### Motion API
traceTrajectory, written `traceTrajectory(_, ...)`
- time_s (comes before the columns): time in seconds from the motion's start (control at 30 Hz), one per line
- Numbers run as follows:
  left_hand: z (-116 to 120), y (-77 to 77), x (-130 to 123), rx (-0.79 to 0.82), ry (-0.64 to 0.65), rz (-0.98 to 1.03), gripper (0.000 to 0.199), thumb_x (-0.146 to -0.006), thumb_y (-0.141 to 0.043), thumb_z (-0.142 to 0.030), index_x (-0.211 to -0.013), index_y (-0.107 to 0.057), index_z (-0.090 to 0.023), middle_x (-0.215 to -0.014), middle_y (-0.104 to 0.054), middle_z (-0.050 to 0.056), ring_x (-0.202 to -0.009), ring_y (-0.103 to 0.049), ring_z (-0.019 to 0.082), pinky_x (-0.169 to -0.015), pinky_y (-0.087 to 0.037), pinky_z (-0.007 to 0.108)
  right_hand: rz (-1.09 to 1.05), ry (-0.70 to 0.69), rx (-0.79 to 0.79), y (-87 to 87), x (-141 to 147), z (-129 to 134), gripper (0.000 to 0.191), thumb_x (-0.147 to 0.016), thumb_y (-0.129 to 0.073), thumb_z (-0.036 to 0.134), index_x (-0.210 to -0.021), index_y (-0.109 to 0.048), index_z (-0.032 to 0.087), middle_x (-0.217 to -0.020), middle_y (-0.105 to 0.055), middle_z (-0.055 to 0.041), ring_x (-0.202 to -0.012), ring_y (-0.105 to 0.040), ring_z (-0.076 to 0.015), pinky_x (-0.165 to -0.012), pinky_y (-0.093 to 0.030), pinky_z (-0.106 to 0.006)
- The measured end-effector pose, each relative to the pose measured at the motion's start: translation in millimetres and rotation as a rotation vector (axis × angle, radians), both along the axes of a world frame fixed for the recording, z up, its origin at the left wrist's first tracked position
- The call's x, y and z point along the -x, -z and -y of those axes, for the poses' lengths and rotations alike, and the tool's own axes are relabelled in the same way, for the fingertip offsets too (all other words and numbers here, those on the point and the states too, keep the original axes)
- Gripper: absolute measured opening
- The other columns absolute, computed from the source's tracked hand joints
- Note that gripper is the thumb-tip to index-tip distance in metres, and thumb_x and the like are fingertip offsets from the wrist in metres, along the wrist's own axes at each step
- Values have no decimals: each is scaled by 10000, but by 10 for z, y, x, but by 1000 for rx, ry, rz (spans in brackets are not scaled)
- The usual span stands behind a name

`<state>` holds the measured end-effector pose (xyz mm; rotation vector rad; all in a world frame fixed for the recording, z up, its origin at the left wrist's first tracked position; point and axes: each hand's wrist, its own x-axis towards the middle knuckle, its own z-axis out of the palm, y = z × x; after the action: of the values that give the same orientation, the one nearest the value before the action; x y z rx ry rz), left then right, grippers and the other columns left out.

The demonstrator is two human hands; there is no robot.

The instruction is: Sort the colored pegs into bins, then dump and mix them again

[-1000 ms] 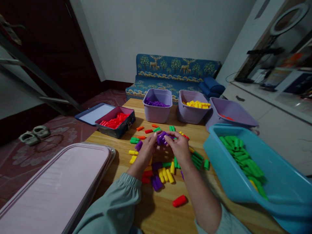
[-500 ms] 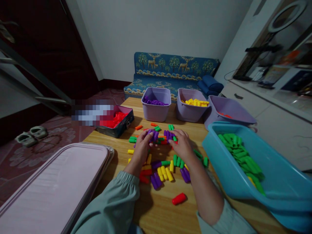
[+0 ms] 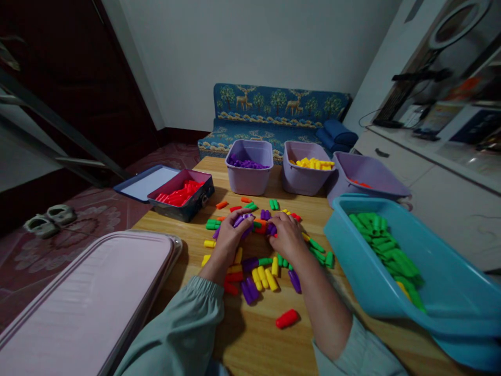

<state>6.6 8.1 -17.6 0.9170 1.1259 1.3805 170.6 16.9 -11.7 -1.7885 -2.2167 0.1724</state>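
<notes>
Purple peg-shaped plastic pieces (image 3: 243,220) sit in my left hand (image 3: 230,233), whose fingers are closed around them. To its right, my right hand (image 3: 288,236) pinches a purple piece (image 3: 271,228) between thumb and fingers, low over the pile. Between both hands lies an orange piece (image 3: 260,226), partly hidden. Just beyond the right hand are two purple pieces (image 3: 265,214) on the wooden table (image 3: 258,334). Nearer me, yellow pieces (image 3: 265,278), purple pieces (image 3: 249,290), green pieces and red pieces lie scattered. A lone red piece (image 3: 287,318) rests closest to me.
Behind stand lilac bins with purple pieces (image 3: 250,183), yellow pieces (image 3: 303,183) and a few red ones (image 3: 338,180). A blue tub (image 3: 364,292) of green pieces flanks my right arm. Left are an open tin box (image 3: 182,211) of red pieces and a pink lid (image 3: 94,297).
My right hand has come slightly toward me and left, uncovering yellow and red pieces behind it. My left hand has barely moved and still holds purple pieces.
</notes>
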Motion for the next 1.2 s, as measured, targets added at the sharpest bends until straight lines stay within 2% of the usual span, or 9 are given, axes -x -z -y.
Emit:
traceTrajectory(0.17,21,-8,24,-8,39,93,474,-680,-777,-378,-1079,-666,-148,-970,-728,104,-610,-640,127,-454,-461,179,20,0,18,-89,34,58,379,-767,-586,113,-1110,-720,205,-1156,-631,-84,-1123,-527,-245,-980,-410,-344)
traceTrajectory(0.3,14,-5,32,30,108,231,447,-710,-726,-266,-1125,-622,-136,-1035,-723,132,-692,-707,180,-562,-564,240,12,-11,42,-128,41,85,435,-771,-588,90,-1173,-694,219,-1189,-620,-74,-1106,-570,-218,-928,-440,-302)
traceTrajectory(0.5,-16,36,25,47,129,301,457,-674,-700,-154,-1123,-619,-127,-1012,-728,131,-819,-732,226,-728,-606,302,29,124,74,-202,13,91,419,-775,-680,219,-1191,-676,271,-1194,-608,-67,-1030,-628,-239,-828,-480,-322)
traceTrajectory(0.6,-20,53,24,34,119,284,491,-655,-711,-141,-1136,-614,-130,-1027,-729,133,-816,-732,230,-718,-608,303,64,142,113,-226,-3,88,418,-770,-716,289,-1187,-682,277,-1176,-631,-76,-1050,-629,-258,-848,-479,-344)
traceTrajectory(0.77,-16,66,33,35,119,254,489,-662,-724,-174,-1139,-620,-139,-1030,-733,128,-799,-734,229,-726,-608,313,112,69,137,-200,13,95,492,-773,-721,263,-1258,-646,292,-1182,-647,-88,-1114,-615,-261,-893,-469,-344)
traceTrajectory(0.9,-14,77,33,13,105,240,486,-663,-723,-179,-1136,-618,-139,-1058,-725,132,-816,-728,225,-725,-606,313,122,72,122,-173,44,98,455,-785,-692,271,-1238,-656,289,-1159,-666,-95,-1094,-628,-259,-890,-465,-347)
traceTrajectory(1.1,-8,69,27,2,107,246,474,-654,-712,-173,-1119,-634,-132,-1030,-730,125,-815,-723,227,-714,-604,319,48,144,126,-199,64,75,318,-899,-492,326,-1149,-672,246,-1073,-717,-86,-982,-668,-235,-809,-469,-322)
traceTrajectory(1.2,-7,62,33,4,117,227,491,-652,-709,-174,-1135,-636,-132,-1039,-729,124,-815,-721,226,-680,-602,298,21,197,105,-189,37,45,330,-942,-412,318,-1123,-666,207,-1002,-732,-103,-912,-680,-226,-767,-458,-310)
